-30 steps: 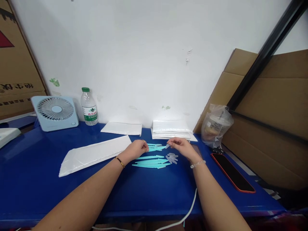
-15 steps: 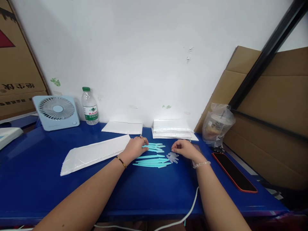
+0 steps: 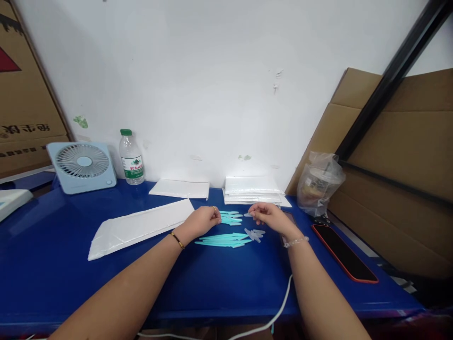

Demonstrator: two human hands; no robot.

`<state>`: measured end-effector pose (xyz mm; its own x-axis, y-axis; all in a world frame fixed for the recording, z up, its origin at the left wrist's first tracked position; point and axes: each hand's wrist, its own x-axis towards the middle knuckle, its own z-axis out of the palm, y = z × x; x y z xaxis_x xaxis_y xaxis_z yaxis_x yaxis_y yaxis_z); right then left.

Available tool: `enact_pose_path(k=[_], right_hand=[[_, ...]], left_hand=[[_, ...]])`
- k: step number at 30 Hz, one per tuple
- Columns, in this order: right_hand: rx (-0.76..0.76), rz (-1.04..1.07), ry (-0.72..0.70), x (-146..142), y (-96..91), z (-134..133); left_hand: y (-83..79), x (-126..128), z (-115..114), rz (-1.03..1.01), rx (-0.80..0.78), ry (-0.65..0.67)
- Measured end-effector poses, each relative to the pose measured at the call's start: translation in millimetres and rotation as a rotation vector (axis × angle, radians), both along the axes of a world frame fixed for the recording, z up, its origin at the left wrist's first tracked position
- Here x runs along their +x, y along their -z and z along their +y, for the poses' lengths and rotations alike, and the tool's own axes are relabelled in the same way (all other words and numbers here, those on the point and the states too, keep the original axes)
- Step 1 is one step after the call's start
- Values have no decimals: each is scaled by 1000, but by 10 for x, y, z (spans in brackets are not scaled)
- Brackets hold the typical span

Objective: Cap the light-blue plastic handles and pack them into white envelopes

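My left hand (image 3: 202,221) is closed, its fingers pinched on the handle end of a turquoise eyebrow razor (image 3: 230,220) beside the upper group of razors. Part of that razor is hidden by the fingers. Below lies a second group of turquoise razors (image 3: 221,240), side by side on the blue table (image 3: 226,278). Between the fingertips of my right hand (image 3: 268,217) is a small clear blade cap (image 3: 247,215), pointing left toward the razors. Several more clear caps (image 3: 255,234) lie in a loose heap just below that hand.
A long white padded packet (image 3: 138,229) lies left of my hand. White packets (image 3: 255,185) are stacked by the wall. A fan (image 3: 84,165) and a water bottle (image 3: 132,158) stand at back left. On the right are a bagged cup (image 3: 318,184), a phone (image 3: 345,254) and a white cable (image 3: 279,311).
My left hand has taken a razor from the lower group and moved it up beside the others. The right hand has picked up a clear cap and shifted slightly left.
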<state>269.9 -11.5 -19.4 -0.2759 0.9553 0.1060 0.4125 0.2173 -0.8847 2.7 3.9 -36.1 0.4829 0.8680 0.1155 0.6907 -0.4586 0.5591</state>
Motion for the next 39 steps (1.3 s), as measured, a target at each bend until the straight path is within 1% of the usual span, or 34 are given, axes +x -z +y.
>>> enact_pose_path(k=[3, 6, 8, 12, 18, 22, 24, 27, 30, 32, 33, 36, 39], right_hand=[[-11, 183, 105, -16, -4, 6], [-98, 307, 105, -26, 14, 15], [-122, 322, 108, -36, 23, 17], [-89, 297, 133, -68, 30, 14], [-62, 268, 84, -223, 26, -32], [-51, 182, 18, -316, 43, -48], [-7, 68, 37, -282, 54, -40], [75, -156, 80, -151, 57, -37], [45, -332, -2, -51, 57, -57], [19, -394, -56, -45, 73, -72], [14, -408, -65, -57, 87, -75], [34, -416, -63, -113, 136, -68], [89, -370, -38, -136, 150, -47]], left_hand=[[13, -9, 18, -94, -37, -12], [25, -11, 39, -146, -55, -27], [28, -15, 51, -168, -71, -28], [30, -26, 69, -189, -92, -33], [12, 7, 49, -219, -112, -14], [2, 45, 23, -219, -120, 3], [5, 41, 24, -169, -91, -25], [1, 15, 27, -9, -5, -83], [-34, 3, -6, 94, 137, -92], [-67, 17, -52, 109, 184, -40], [-83, 29, -79, 118, 181, 3], [-106, 72, -146, 164, 107, 121], [-102, 100, -171, 199, 50, 114]])
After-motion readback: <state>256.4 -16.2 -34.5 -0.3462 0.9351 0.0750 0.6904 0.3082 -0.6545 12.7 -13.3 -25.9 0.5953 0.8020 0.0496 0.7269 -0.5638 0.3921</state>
